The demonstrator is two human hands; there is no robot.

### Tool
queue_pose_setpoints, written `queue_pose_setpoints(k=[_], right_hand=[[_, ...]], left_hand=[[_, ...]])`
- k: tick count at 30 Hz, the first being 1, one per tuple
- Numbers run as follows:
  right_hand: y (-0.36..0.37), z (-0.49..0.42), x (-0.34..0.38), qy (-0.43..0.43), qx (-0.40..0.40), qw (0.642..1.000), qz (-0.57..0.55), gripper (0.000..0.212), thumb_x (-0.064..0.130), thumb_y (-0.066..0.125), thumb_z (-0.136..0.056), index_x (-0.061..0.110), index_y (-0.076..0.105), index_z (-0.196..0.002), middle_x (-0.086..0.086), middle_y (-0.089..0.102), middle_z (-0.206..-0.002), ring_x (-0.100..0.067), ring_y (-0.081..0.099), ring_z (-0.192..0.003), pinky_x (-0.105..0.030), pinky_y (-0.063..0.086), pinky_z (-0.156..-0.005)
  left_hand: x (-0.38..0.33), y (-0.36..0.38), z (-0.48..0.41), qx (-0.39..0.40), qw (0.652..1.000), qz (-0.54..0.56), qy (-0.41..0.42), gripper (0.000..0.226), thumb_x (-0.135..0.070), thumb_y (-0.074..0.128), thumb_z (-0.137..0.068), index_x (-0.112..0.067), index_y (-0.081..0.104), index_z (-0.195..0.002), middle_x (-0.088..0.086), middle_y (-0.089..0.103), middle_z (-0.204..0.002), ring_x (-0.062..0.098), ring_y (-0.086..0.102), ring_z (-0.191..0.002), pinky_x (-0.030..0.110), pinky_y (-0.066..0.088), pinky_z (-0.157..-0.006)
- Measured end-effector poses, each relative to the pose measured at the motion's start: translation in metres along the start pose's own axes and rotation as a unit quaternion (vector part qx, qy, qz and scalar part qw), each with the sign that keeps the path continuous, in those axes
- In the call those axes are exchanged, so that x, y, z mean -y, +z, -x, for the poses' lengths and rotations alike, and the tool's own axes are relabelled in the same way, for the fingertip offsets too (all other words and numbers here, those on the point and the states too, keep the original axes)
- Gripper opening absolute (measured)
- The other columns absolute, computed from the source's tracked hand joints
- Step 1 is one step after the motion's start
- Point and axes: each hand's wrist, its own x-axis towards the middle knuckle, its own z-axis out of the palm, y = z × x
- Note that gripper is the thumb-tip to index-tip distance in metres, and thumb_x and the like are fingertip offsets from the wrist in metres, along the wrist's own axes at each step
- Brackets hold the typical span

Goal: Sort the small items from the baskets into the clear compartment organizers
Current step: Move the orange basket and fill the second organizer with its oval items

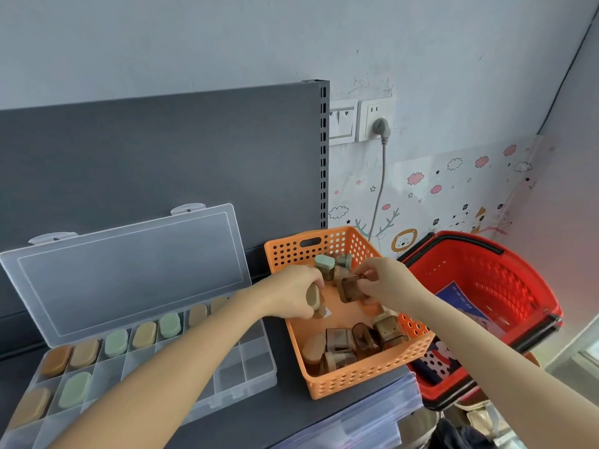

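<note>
A dark grey back panel (162, 157) rises behind a dark worktop (275, 422). On the left lies a clear organizer (257, 361), its lid propped open against the panel. Its back row holds oval-capped pieces and two more sit at the left of the next row; the nearer and right-hand compartments are bare. A red basket (486, 280) sits to the right, past the worktop's edge. Between them, just beside the organizer, stands an orange basket (356, 380) with more small pieces loose inside. Both arms reach into it. The left grip (291, 293) is curled round a tan-capped piece (312, 296); the right grip (385, 283) pinches a brown piece (350, 288) above the basket floor.

The step looks like lifting pieces out. It should go best by raising each one straight up over the basket wall, then swinging left and setting it cap up in the next bare compartment. The left forearm crosses above the organizer, so it needs height to avoid dragging on the dividers. The lid blocks the far side; open room lies on the near side
</note>
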Motion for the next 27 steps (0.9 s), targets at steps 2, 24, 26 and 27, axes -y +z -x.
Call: queue_pose_setpoints(k=[2, 24, 26, 27], right_hand=[[0.000, 0.000, 0.001, 0.043, -0.010, 0.994, -0.097, 0.018, 0.012, 0.056, -0.089, 0.018, 0.064, -0.105, -0.006, 0.068, -0.093, -0.020, 0.068, -0.068, -0.028, 0.057, -0.058], [0.094, 0.018, 0.158, -0.052, 0.103, 0.967, -0.226, 0.029, 0.008, 0.072, -0.073, 0.017, 0.063, -0.099, -0.001, 0.071, -0.090, -0.017, 0.069, -0.085, -0.037, 0.059, -0.080], [0.111, 0.021, 0.169, -0.058, 0.120, 0.966, -0.219, 0.037, 0.007, 0.072, -0.074, 0.016, 0.060, -0.108, -0.002, 0.069, -0.095, -0.016, 0.067, -0.087, -0.033, 0.059, -0.079], [0.120, 0.023, 0.175, -0.069, 0.128, 0.967, -0.208, 0.043, 0.007, 0.071, -0.076, 0.020, 0.057, -0.115, -0.001, 0.067, -0.099, -0.014, 0.066, -0.088, -0.027, 0.058, -0.077]], left_hand=[[0.004, -0.005, 0.007, -0.033, 0.999, 0.031, 0.005, 0.051, -0.017, 0.068, -0.078, -0.022, 0.051, -0.127, -0.008, 0.048, -0.115, 0.010, 0.048, -0.102, 0.021, 0.046, -0.078], [0.114, -0.030, 0.169, -0.210, 0.963, 0.127, -0.107, 0.045, -0.016, 0.072, -0.078, -0.023, 0.060, -0.121, -0.009, 0.058, -0.114, 0.008, 0.058, -0.102, 0.026, 0.051, -0.093], [0.127, -0.027, 0.187, -0.207, 0.962, 0.126, -0.124, 0.046, -0.016, 0.073, -0.078, -0.025, 0.060, -0.121, -0.011, 0.057, -0.113, 0.007, 0.057, -0.102, 0.024, 0.051, -0.092], [0.134, -0.026, 0.196, -0.205, 0.962, 0.124, -0.132, 0.047, -0.017, 0.073, -0.078, -0.026, 0.060, -0.122, -0.011, 0.056, -0.113, 0.006, 0.057, -0.102, 0.023, 0.050, -0.092]])
